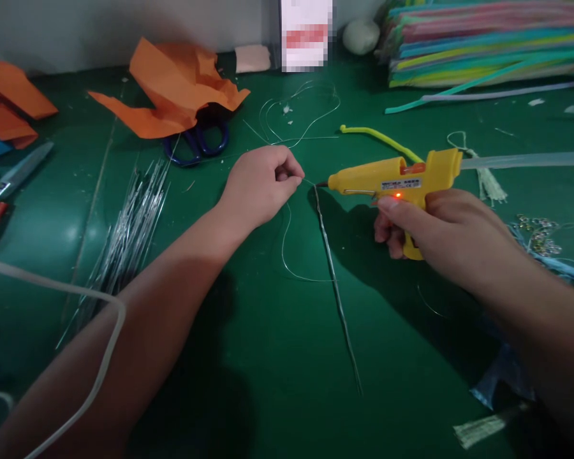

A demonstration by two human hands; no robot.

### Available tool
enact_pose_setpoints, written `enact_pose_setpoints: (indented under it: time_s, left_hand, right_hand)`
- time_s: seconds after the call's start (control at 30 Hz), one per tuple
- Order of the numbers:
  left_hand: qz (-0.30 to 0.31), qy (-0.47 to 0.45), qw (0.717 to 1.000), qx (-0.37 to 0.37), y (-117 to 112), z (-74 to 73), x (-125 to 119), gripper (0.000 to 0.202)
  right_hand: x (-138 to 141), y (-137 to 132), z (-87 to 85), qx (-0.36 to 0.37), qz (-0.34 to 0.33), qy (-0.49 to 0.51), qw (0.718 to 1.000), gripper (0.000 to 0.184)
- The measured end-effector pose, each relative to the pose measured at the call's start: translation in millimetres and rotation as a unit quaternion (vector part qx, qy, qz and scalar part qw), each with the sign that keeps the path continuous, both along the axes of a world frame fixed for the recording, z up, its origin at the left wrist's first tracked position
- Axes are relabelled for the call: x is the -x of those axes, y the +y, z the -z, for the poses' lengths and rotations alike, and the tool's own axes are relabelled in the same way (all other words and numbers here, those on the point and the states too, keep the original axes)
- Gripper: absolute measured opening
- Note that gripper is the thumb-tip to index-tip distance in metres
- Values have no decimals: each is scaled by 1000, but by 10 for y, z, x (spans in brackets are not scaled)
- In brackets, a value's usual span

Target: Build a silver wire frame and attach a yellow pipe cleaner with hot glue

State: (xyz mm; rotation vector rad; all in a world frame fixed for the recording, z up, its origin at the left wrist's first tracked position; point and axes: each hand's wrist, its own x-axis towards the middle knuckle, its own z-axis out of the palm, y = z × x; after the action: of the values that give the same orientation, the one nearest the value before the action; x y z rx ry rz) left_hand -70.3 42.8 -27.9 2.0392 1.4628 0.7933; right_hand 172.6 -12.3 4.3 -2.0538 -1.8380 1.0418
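Note:
My right hand (411, 223) is wrapped round the handle of a yellow hot glue gun (382, 178), which has a lit red light and a clear glue stick (526, 159) out of its back. The gun's dark nozzle points left and meets, or nearly meets, the top end of a twisted bundle of thin wire (332, 261). In a pinch, my left hand (265, 185) grips a fine thread (309, 182) that leads to that same end. A slack loop of thread (284, 248) curves down from the left hand to the middle of the wire bundle.
At left lie loose silver wires (129, 229), red-handled scissors (16, 182) and a white cord (110, 319). Crumpled orange paper (172, 89) partly covers blue-handled scissors (186, 146). Colourful pipe cleaners (488, 44), a yellow pipe cleaner (382, 137), a pale tassel (485, 175) and small rings (538, 233) are at right.

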Motion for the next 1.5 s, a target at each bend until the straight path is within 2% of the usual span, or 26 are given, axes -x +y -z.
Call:
enact_pose_setpoints:
  time_s: [1.13, 1.5]
  left_hand:
    - [-9, 4, 1000, 14, -8, -32, -24, 10]
    - [-8, -10, 1000, 14, 14, 12, -5, 10]
  right_hand:
    - [-20, 4, 29, -10, -11, 0, 1000, 62]
    - [-38, 5, 34, -9, -1, 3, 1000, 62]
